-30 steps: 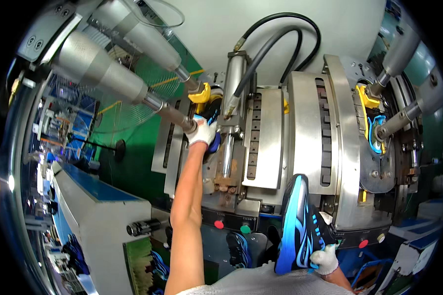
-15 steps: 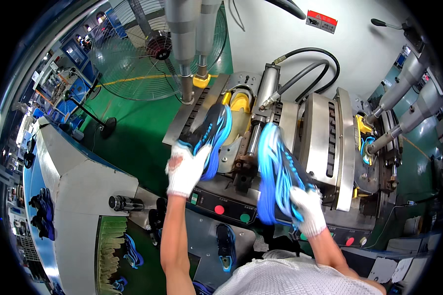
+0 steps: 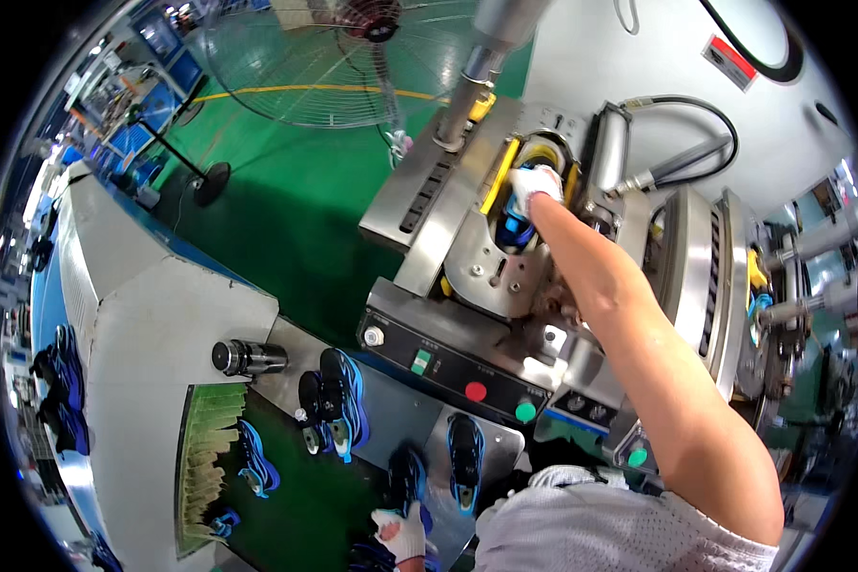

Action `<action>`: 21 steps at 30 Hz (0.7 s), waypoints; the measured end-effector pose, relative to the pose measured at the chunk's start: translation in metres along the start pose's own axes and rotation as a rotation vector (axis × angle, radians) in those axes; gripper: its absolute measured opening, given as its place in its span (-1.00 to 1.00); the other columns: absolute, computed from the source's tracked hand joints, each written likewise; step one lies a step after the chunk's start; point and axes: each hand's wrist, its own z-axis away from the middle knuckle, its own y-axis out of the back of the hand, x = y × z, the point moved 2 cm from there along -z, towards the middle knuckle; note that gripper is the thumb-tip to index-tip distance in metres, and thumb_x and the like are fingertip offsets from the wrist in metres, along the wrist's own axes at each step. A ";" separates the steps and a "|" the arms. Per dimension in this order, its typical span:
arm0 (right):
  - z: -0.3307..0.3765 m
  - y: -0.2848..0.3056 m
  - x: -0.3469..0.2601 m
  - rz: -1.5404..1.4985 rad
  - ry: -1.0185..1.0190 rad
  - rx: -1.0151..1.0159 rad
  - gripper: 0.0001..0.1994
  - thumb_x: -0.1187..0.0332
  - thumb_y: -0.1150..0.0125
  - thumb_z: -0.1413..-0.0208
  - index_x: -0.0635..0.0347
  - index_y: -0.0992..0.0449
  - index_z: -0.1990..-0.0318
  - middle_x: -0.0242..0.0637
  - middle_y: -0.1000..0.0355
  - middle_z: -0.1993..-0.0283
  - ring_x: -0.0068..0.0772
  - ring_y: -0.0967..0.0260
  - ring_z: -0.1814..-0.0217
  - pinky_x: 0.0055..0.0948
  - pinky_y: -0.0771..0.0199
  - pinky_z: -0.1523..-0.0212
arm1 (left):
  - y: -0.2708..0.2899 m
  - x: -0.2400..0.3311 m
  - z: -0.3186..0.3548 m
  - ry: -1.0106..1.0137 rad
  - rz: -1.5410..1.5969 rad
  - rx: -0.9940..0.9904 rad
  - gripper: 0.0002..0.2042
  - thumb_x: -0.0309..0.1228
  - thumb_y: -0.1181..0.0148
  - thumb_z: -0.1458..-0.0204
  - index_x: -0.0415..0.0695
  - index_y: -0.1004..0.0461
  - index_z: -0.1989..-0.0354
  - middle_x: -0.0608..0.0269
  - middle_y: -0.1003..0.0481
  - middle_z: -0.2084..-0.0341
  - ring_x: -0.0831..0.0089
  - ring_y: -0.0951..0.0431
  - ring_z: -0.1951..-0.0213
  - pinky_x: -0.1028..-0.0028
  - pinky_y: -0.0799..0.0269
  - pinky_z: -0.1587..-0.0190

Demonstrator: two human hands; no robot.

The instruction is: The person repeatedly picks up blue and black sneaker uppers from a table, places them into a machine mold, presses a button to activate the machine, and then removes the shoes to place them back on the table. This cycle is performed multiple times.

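Observation:
My right hand (image 3: 538, 187), in a white knit glove, is closed on a black-and-blue sports shoe (image 3: 515, 231) down in the cradle of the metal press; the hand covers much of that shoe. Low in the picture, my gloved left hand (image 3: 400, 534) is at the near end of another dark shoe with a blue sole (image 3: 407, 477). Its fingers seem closed on that shoe, though blur softens them. A further black-and-blue shoe (image 3: 465, 458) lies on the metal shelf just right of it. Two more shoes (image 3: 343, 400) stand side by side farther left.
A black-and-silver flask (image 3: 249, 357) lies beside the grey machine housing (image 3: 162, 381). The press's front panel (image 3: 448, 364) has red and green buttons. A steel cylinder (image 3: 610, 148) with black hoses adjoins the cradle. A large wire fan (image 3: 353, 67) stands behind.
My right hand has gone from in front of the press into its left cradle with a shoe. My left hand has dropped to the shelf's near edge. The view has turned.

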 end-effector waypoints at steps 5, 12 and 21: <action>0.038 0.014 -0.043 0.795 0.637 -0.130 -0.50 -0.03 0.01 -0.16 0.18 -0.66 0.06 0.04 -0.57 -0.04 -0.01 -0.53 -0.10 -0.11 -0.47 -0.09 | -0.121 -0.061 0.011 -0.205 -0.095 0.484 -0.10 0.15 -0.37 0.09 -0.28 -0.26 -0.29 0.03 -0.38 -0.21 0.04 -0.47 -0.12 0.19 -0.34 -0.15; 0.183 0.098 -0.068 -0.010 0.507 -0.488 -0.47 0.20 -0.39 -0.16 0.34 -0.45 -0.19 -0.16 -0.55 0.01 -0.30 -0.53 0.12 -0.21 -0.56 0.00 | -0.042 -0.014 -0.018 0.093 0.427 0.264 -0.34 0.21 -0.23 -0.01 -0.17 -0.52 -0.03 -0.04 -0.57 0.07 0.01 -0.57 -0.01 0.20 -0.49 -0.04; 0.438 0.080 0.202 1.178 1.119 -0.093 0.09 -0.12 -0.30 -0.03 0.31 0.15 -0.54 0.24 0.19 -0.59 0.13 0.35 -0.68 0.12 0.32 -0.57 | -0.058 -0.006 -0.032 -0.398 0.513 0.381 -0.37 0.02 -0.37 0.04 -0.13 -0.47 -0.13 0.05 -0.53 -0.05 0.08 -0.54 -0.10 0.21 -0.49 -0.08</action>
